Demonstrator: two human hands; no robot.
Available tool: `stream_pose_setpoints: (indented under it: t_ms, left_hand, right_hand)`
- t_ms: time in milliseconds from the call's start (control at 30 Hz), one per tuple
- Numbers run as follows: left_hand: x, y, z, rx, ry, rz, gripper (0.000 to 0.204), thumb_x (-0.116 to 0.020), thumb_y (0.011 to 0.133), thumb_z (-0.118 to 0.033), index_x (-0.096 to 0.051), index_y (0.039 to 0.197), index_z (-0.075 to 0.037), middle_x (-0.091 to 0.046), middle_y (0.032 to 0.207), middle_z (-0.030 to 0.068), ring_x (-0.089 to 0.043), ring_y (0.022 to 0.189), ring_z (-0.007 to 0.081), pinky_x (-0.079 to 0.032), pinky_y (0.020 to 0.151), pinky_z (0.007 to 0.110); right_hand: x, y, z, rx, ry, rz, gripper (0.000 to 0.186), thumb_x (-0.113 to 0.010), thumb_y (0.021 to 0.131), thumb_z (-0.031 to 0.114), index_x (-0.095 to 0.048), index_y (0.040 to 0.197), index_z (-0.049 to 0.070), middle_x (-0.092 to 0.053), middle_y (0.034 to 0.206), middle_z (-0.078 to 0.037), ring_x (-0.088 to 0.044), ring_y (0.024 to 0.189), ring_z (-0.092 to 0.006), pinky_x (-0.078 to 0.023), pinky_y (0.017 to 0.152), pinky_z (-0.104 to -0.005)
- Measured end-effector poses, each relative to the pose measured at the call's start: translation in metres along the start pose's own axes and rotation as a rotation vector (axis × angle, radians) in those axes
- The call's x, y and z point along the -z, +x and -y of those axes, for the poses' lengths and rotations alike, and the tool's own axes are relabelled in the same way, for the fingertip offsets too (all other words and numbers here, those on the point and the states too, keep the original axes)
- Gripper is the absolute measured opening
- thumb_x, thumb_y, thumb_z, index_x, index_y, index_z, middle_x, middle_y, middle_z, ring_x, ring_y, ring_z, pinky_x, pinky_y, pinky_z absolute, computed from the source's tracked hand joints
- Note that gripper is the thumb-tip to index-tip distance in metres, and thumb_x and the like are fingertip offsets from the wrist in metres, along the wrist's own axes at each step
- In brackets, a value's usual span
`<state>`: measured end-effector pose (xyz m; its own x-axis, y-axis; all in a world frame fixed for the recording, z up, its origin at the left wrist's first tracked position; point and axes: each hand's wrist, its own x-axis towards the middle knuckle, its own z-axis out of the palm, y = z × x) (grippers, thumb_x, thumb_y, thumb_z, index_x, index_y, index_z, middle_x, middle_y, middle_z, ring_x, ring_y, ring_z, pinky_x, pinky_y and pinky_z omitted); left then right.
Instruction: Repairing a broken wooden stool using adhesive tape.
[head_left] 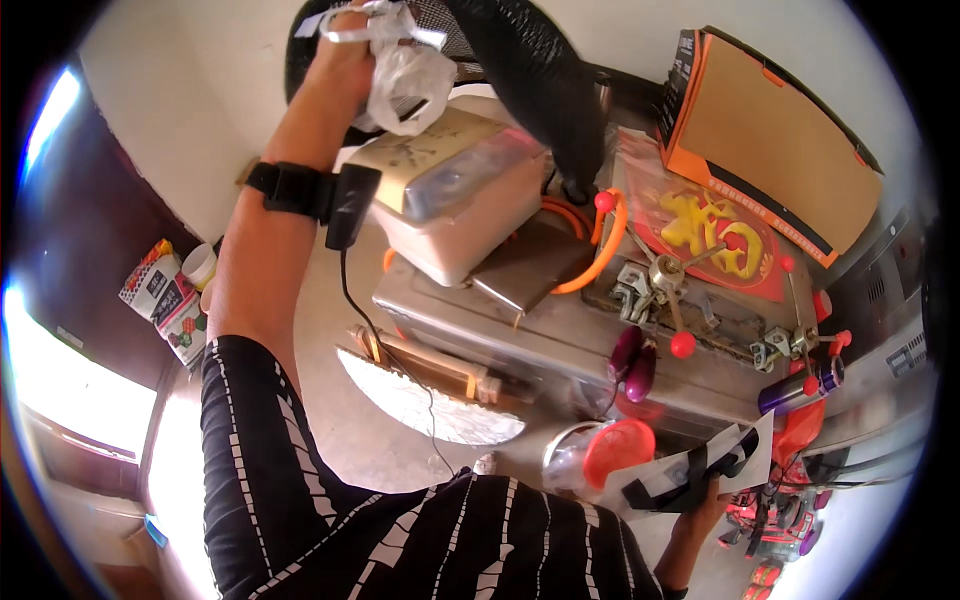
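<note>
My left hand (345, 62) is raised high at the top, its fingers closed on a crumpled white plastic bag (408, 88). Behind it rises a black mesh piece (462, 72), perhaps a chair back, with a dark cover or garment (530, 70) over it. A black strap with a small dark box (350, 205) circles my left wrist, and a cable runs down from it. Low at the right, my right hand (708, 507) grips the edge of a flat white piece with black straps (690, 478). The fingers there are partly hidden.
A white bin with a yellowish lid (455, 215) stands on a brown bench (450, 305). Beside it lie an orange hose (600, 262), metal valves with red knobs (668, 275), eggplants (633, 365) and a large cardboard box (770, 140). A red bowl (618, 452) sits below.
</note>
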<state>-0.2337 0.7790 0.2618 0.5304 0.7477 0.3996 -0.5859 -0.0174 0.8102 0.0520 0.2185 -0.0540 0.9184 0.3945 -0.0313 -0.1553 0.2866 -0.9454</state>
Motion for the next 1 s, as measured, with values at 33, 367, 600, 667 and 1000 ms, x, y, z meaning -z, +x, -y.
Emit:
stream_pose_setpoints:
  t_ms: [33,367,600,667,1000]
  left_hand:
    - [-0.032,-0.011,0.004,-0.016,-0.045,-0.087,0.033,-0.057,0.086,-0.037,-0.051,0.064,-0.013,-0.053,0.055,0.0009,-0.053,0.049,0.0164,-0.045,0.047,0.030]
    - [-0.017,-0.045,-0.054,-0.114,-0.060,0.023,0.031,-0.053,0.089,-0.033,-0.053,0.066,-0.013,-0.054,0.057,0.0027,-0.054,0.052,0.0173,-0.046,0.049,0.032]
    - [0.013,-0.075,-0.087,-0.377,-0.040,-0.096,0.032,-0.048,0.090,-0.032,-0.054,0.068,-0.010,-0.057,0.059,0.0049,-0.057,0.053,0.0196,-0.049,0.052,0.035]
    - [0.011,-0.099,-0.095,-0.366,-0.043,-0.150,0.030,-0.047,0.091,-0.031,-0.054,0.070,-0.010,-0.056,0.058,0.0044,-0.056,0.052,0.0194,-0.049,0.052,0.035]
    - [-0.002,-0.210,-0.141,-0.631,0.220,-0.395,0.029,-0.047,0.091,-0.030,-0.048,0.115,-0.013,-0.053,0.067,0.0048,-0.054,0.058,0.0202,-0.049,0.052,0.035]
  right_hand:
    - [0.001,-0.002,0.000,0.003,0.000,-0.003,0.043,-0.056,0.087,0.012,-0.039,0.124,-0.002,-0.051,0.118,-0.012,-0.053,0.103,-0.0210,-0.043,0.089,-0.0334]
    - [-0.028,-0.015,-0.009,0.010,-0.013,0.065,0.040,-0.058,0.086,0.013,-0.043,0.120,-0.003,-0.052,0.116,-0.012,-0.053,0.101,-0.0194,-0.044,0.088,-0.0321]
    - [-0.034,-0.017,-0.021,-0.067,-0.096,0.139,0.041,-0.058,0.086,0.014,-0.043,0.120,-0.002,-0.052,0.115,-0.012,-0.054,0.101,-0.0197,-0.043,0.089,-0.0322]
    - [-0.035,-0.017,-0.023,-0.076,-0.071,0.169,0.041,-0.057,0.086,0.015,-0.043,0.120,-0.003,-0.051,0.116,-0.012,-0.054,0.101,-0.0200,-0.042,0.090,-0.0325]
    - [0.009,0.005,-0.023,-0.093,-0.224,0.344,0.039,-0.049,0.090,0.016,-0.040,0.120,-0.007,-0.050,0.115,-0.016,-0.054,0.100,-0.0223,-0.046,0.086,-0.0323]
